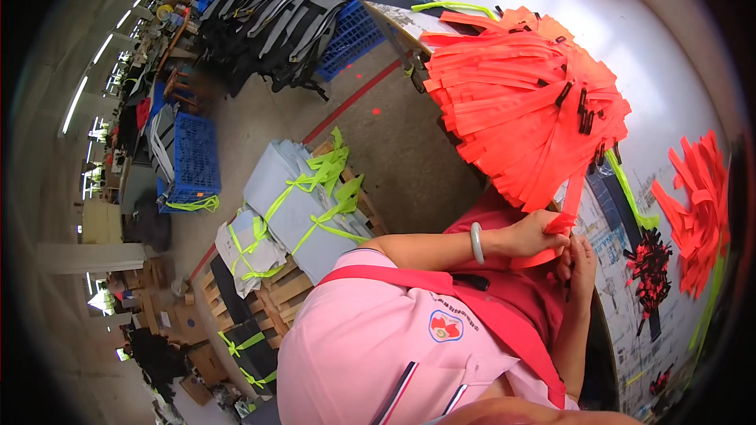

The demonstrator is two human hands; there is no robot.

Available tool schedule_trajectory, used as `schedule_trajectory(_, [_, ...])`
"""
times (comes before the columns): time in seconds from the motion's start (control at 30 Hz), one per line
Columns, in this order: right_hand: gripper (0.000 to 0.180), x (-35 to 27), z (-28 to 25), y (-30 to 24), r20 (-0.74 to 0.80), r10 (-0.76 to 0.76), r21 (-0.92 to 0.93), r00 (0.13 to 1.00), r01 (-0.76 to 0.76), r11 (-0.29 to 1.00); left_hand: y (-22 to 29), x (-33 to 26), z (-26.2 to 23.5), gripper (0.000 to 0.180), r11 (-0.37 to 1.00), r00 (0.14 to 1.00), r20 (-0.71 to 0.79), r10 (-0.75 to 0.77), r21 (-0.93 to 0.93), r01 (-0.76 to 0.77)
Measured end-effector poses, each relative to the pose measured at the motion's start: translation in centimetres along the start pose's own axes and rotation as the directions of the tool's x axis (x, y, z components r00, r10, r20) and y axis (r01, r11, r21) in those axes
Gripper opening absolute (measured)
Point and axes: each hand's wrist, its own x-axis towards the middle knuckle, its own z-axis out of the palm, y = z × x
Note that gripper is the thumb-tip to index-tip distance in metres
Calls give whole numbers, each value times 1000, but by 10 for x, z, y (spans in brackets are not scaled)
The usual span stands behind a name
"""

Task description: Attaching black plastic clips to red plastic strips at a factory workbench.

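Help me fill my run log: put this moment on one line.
left hand: holds red strip | right hand: close beside left hand | strip heap: on table

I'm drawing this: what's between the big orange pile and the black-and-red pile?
The head view shows a dark strap and green strip between the big orange pile and the black-and-red one.

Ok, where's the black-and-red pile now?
In the head view, the black-and-red pile lies on the table at the right, between the right hand and the smaller orange pile.
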Motion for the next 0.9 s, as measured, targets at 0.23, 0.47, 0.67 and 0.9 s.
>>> schedule_trajectory(0.23, [20,15,12,-34,-167,-117,220,979,153,963,10,-1,15,17,971,984,114,-134,213,107])
schedule_trajectory(0.47, [20,34,-10,-42,-171,-139,524,975,210,825,10,0,10,7,944,941,120,-317,-60,326])
schedule_trajectory(0.67, [22,15,-9,-36,13,18,348,1000,-21,937,10,4,-13,20,946,945,-204,-256,-252,202])
schedule_trajectory(0.9, [29,-3,19,-7,52,73,176,996,-81,981,7,-1,-6,18,941,955,-140,-261,-257,220])
